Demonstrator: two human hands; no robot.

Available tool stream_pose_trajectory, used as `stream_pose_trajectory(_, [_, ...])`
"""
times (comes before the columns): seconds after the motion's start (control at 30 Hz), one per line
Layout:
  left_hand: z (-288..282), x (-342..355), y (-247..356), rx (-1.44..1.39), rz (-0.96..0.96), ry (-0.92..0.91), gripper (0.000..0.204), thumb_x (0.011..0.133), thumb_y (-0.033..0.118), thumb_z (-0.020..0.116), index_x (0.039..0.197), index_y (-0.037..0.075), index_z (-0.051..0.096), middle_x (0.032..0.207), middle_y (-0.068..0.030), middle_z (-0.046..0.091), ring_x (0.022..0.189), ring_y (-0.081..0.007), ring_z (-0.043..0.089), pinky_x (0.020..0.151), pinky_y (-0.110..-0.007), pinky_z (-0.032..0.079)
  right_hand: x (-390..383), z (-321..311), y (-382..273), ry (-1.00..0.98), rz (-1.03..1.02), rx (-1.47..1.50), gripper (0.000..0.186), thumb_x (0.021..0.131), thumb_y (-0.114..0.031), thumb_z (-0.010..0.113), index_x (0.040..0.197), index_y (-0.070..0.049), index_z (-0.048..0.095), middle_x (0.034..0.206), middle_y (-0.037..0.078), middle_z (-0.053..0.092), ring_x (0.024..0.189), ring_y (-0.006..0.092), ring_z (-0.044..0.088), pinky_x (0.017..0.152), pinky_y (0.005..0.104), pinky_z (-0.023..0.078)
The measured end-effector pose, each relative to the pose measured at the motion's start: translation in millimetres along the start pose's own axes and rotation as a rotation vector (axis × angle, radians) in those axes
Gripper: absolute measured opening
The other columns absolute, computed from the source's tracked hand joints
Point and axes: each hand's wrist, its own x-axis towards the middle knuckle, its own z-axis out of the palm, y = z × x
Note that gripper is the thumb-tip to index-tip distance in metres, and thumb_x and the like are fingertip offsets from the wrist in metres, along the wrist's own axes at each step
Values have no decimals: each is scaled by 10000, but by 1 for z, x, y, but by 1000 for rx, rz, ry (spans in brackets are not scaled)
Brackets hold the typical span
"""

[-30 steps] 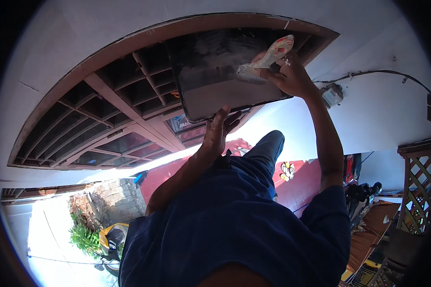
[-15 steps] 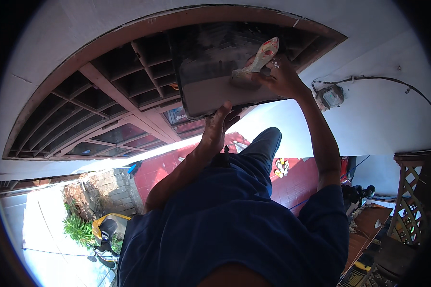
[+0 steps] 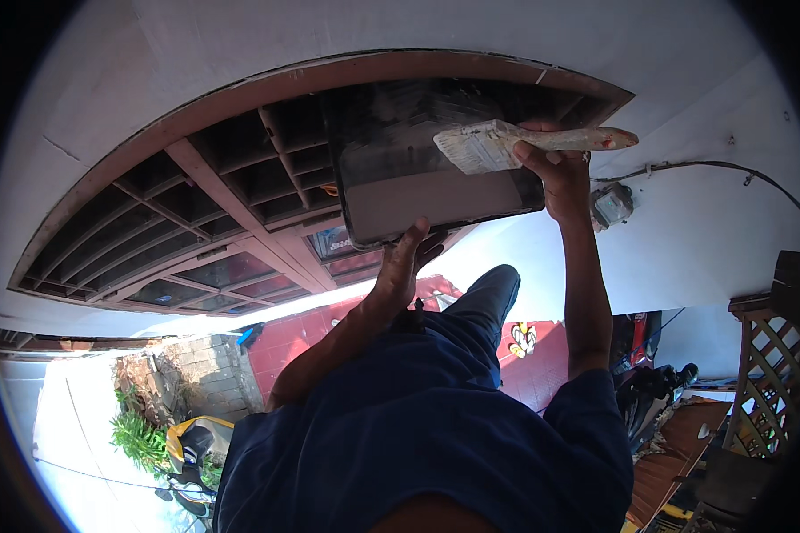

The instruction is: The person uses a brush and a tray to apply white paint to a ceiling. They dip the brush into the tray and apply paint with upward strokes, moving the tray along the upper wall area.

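A black paint tray (image 3: 378, 142) is held up in front of my chest, with greyish-brown paint (image 3: 427, 202) pooled in its near part. My left hand (image 3: 405, 256) grips the tray's near edge, thumb on top; its other fingers are partly hidden beneath. My right hand (image 3: 558, 178) is closed round a paintbrush (image 3: 493, 147) above the tray's right side. The wide, pale bristles point left and the worn, paint-smeared handle sticks out to the right. The bristles appear raised clear of the paint.
Beyond the tray is a brown window frame (image 3: 180, 164) with grilles, set in a white wall (image 3: 151, 67). A small floodlight (image 3: 612, 204) and its cable are fixed to the wall at right. Slippers (image 3: 523, 339) lie on the red tiled floor (image 3: 533, 373). A wooden lattice (image 3: 764, 382) stands far right.
My right hand has lifted the paintbrush from the paint and moved right, turning it so its handle now points right instead of up. My left hand still holds the tray, which sits slightly lower in view.
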Motion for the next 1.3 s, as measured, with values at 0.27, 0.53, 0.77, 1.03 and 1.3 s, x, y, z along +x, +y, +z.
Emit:
stream_pose_trajectory(0.27, [-1,3,-2,-35,-8,35,695,799,559,598,1286,110,389,1272,-103,438,1211,-287,402,1007,-454,314,-17,16,20,124,8,-88,317,784,-145,707,1037,13,599,983,98,613,917,142,573,817,274,463])
stream_pose_trajectory(0.53, [-8,4,-9,-30,-62,32,748,777,579,612,1310,117,362,1305,-114,424,1214,-305,415,1024,-466,277,-12,7,22,389,269,804,305,843,-140,639,1102,-17,533,937,33,587,873,110,566,736,242,439])
stream_pose_trajectory(0.77, [-13,6,-13,-37,-75,51,785,761,591,621,1318,105,360,1318,-120,431,1202,-285,426,1013,-435,309,25,21,-42,219,-174,492,337,824,-140,665,1107,-26,521,1006,53,595,957,122,566,859,294,444])
stream_pose_trajectory(1.03, [-8,5,-11,-37,-46,63,823,747,589,637,1324,86,335,1339,-125,403,1213,-293,408,1020,-442,311,86,51,-111,72,-704,-209,229,790,-68,695,994,-9,609,930,56,652,864,118,615,778,247,495])
stream_pose_trajectory(1.3, [-2,1,-6,-48,-53,101,801,765,556,641,1318,71,325,1325,-149,393,1216,-300,400,1015,-451,313,103,59,-149,242,-1241,-571,191,728,-104,735,900,-90,651,838,46,672,723,179,655,628,266,539])
